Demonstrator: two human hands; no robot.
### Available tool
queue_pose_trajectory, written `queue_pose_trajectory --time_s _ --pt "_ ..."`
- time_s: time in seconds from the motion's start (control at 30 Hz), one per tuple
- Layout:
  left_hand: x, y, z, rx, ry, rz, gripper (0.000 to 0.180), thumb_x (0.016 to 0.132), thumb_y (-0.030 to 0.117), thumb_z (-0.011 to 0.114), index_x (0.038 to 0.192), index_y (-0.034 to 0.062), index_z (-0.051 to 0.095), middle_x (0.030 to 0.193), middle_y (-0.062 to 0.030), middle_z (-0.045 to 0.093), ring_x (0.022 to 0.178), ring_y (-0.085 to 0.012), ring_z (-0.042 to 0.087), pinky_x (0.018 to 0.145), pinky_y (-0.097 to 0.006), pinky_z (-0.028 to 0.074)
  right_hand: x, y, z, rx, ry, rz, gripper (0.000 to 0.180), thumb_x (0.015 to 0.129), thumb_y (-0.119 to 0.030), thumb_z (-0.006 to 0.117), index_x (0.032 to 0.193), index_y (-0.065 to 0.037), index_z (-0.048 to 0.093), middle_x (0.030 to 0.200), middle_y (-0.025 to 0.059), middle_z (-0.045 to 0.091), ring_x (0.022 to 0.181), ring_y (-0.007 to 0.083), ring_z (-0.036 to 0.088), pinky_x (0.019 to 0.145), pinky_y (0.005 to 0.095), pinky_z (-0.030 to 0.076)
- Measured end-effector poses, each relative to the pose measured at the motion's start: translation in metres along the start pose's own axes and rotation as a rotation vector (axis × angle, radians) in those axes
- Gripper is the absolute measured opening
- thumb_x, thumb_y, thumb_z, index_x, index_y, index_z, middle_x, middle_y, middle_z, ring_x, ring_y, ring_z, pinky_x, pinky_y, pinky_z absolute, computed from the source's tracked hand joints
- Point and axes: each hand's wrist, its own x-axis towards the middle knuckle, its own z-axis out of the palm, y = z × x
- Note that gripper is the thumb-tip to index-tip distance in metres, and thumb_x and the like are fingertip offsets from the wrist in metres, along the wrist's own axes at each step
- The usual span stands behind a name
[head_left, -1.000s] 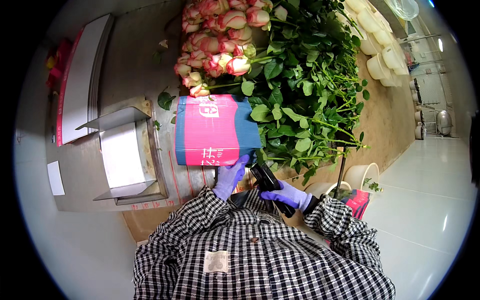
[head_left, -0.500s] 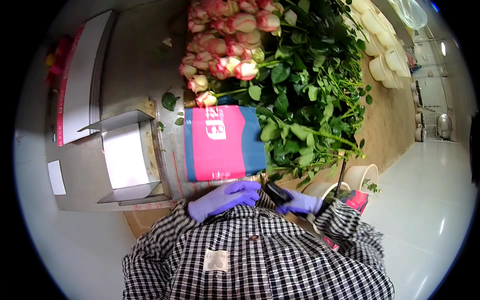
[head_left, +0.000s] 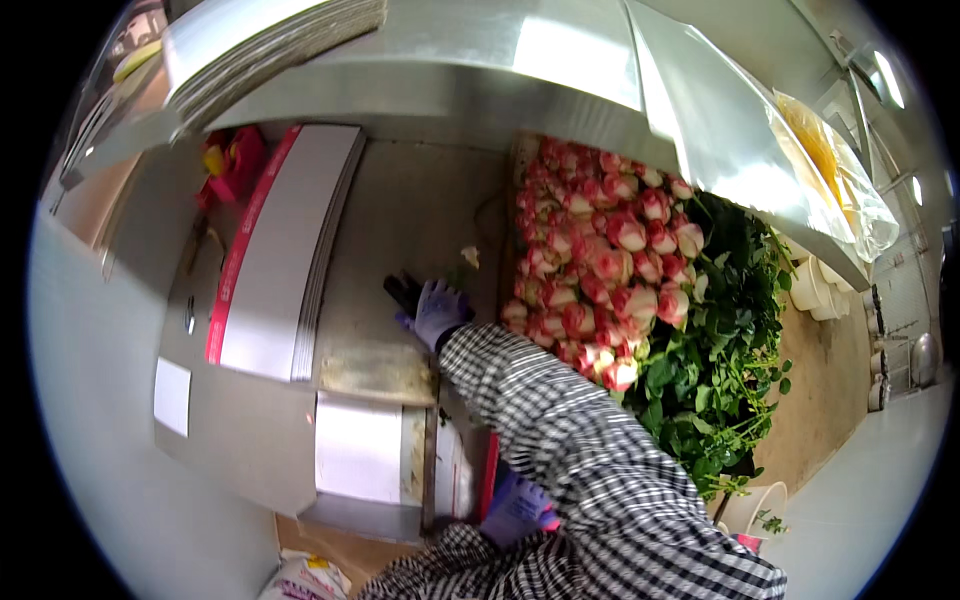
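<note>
My right hand [head_left: 438, 312], in a purple glove, reaches far across the metal table. Its fingers are closed on a black hand tool [head_left: 403, 292] whose exact kind I cannot make out. My left hand [head_left: 515, 510], also gloved, is low near my body, beside a strip of the pink-and-blue wrapper [head_left: 489, 470]. My right sleeve covers part of that hand and most of the wrapper, so its grip is unclear. To the right of my forearm lie many pink-and-white roses [head_left: 610, 255], their green leaves and stems [head_left: 715, 370] pointing right.
A stack of white sheets [head_left: 285, 250] with a red edge lies left of my hand. Nearer stands a metal holder [head_left: 365, 518] with white paper [head_left: 358, 447]. A metal shelf [head_left: 450, 85] overhangs the back. A pale bucket [head_left: 752, 508] stands at lower right; a red object [head_left: 240, 165] is back left.
My right hand has swung from near my body to far left with the black tool. My left hand stays close to my body. The view has shifted, bringing the overhead shelf into sight.
</note>
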Motion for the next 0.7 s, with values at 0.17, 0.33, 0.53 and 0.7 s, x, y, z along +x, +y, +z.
queue_pose_trajectory --time_s 0.17,0.33,0.53,0.7 --pt "0.009 0.000 -0.015 0.070 0.103 -0.017 0.058 0.081 0.051 0.056 0.121 0.0083 0.058 0.123 -0.0136 0.055 0.118 -0.0312 0.047 0.108 -0.058 0.022 0.030 -0.006 0.052 -0.016 -0.055 -0.008 0.081 0.074 -0.060 0.066 0.129 -0.002 0.049 0.126 0.0143 0.050 0.121 0.0291 0.046 0.097 0.0480 0.038" --pt "0.001 0.002 0.002 0.231 0.204 -0.043 0.061 0.079 0.052 0.058 0.121 0.0089 0.057 0.123 -0.0131 0.056 0.117 -0.0311 0.047 0.106 -0.059 0.023 -0.074 0.043 -0.002 0.214 0.213 -0.218 0.066 0.079 -0.044 0.061 0.129 -0.003 0.049 0.125 0.0188 0.051 0.113 0.0362 0.050 0.098 0.0510 0.040" --pt "0.019 0.033 -0.034 0.243 0.390 0.055 0.068 0.078 0.042 0.067 0.133 0.0062 0.049 0.131 -0.0183 0.051 0.125 -0.0349 0.043 0.107 -0.054 0.027 -0.419 0.237 -0.043 1.313 -0.156 -0.197 0.037 0.098 -0.034 0.052 0.106 0.001 0.061 0.095 0.0130 0.066 0.083 0.0184 0.062 0.080 0.0333 0.050" --pt "0.141 0.124 -0.067 -0.215 0.370 0.311 0.047 0.085 0.017 0.066 0.126 -0.0014 0.053 0.124 -0.0204 0.058 0.116 -0.0341 0.055 0.100 -0.039 0.042 -0.639 0.389 -0.010 1.488 0.180 1.137 0.036 0.097 -0.033 0.053 0.116 -0.004 0.064 0.107 0.0056 0.067 0.093 0.0118 0.063 0.081 0.0270 0.050"
